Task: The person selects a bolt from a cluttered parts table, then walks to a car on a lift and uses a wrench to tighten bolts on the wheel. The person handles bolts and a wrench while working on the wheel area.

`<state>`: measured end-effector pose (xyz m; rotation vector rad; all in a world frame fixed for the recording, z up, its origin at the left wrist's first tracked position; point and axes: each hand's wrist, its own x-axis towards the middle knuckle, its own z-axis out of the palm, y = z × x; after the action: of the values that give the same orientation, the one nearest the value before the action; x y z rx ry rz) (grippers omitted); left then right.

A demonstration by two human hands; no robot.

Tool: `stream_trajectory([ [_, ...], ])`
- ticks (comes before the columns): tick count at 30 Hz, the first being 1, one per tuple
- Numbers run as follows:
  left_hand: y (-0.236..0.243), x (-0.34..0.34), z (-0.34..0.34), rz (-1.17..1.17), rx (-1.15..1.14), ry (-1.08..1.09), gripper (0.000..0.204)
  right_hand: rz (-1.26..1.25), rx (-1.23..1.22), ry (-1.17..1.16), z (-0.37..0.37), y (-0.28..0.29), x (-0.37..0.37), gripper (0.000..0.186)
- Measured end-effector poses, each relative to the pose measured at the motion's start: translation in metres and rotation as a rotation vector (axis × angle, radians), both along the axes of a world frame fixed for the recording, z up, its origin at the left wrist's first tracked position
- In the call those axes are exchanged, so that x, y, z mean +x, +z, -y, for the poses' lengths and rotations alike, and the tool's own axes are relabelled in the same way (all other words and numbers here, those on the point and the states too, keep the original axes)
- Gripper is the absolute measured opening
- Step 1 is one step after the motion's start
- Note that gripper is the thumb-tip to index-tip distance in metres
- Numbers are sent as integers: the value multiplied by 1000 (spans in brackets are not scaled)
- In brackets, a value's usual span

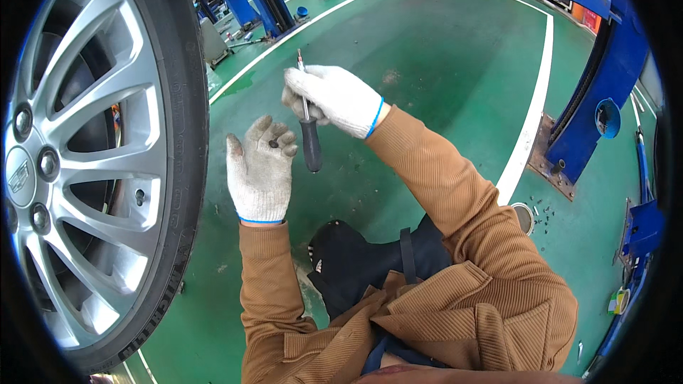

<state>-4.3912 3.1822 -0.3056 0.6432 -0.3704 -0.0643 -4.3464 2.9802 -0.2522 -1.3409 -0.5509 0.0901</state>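
Note:
My right hand (331,96), in a white knit glove with a blue cuff edge, is closed round the metal shaft of a screwdriver (311,146). The dark handle hangs below the fingers, and the thin tip, with a reddish band, points up above them. Beside it on the left, my left hand (260,178) is turned palm up in a soiled white glove. Its fingers curl loosely, with a small black cap (273,144) held at them. Left of this hand stands a car wheel with a silver alloy rim (107,163) and a black tyre (186,99).
A blue lift post (583,114) stands at the right, bolted to the green floor (427,50). Near its base sit a round tin (523,217) and scattered small dark pieces. Another blue post (267,0) rises at the far left. White lines mark the floor.

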Motion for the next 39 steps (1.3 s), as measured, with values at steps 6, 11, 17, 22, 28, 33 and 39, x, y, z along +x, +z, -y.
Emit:
stream_trajectory([
  [6, -52, -11, 26, -87, 482, 141, 44, -24, -76, -79, -7, -57, 13, 45],
  [11, -90, -18, 17, -260, 525, 158, 29, -298, 135, 19, -2, -127, 32, 32],
  [17, -85, -3, 16, -297, 643, 177, 29, -442, 357, 28, 33, -162, 48, 38],
  [22, -30, -16, 23, -471, 626, 10, 28, -458, 196, -31, 37, -90, 37, 38],
  [28, 53, -54, 22, -612, 675, -12, 25, -584, 225, -103, 13, -31, 13, 35],
  [33, 114, -82, 19, -713, 722, 51, 21, -733, 393, 16, 6, 24, -20, 33],
  [39, 159, -120, 23, -751, 715, 75, 18, -810, 516, 32, 2, 77, -58, 35],
])
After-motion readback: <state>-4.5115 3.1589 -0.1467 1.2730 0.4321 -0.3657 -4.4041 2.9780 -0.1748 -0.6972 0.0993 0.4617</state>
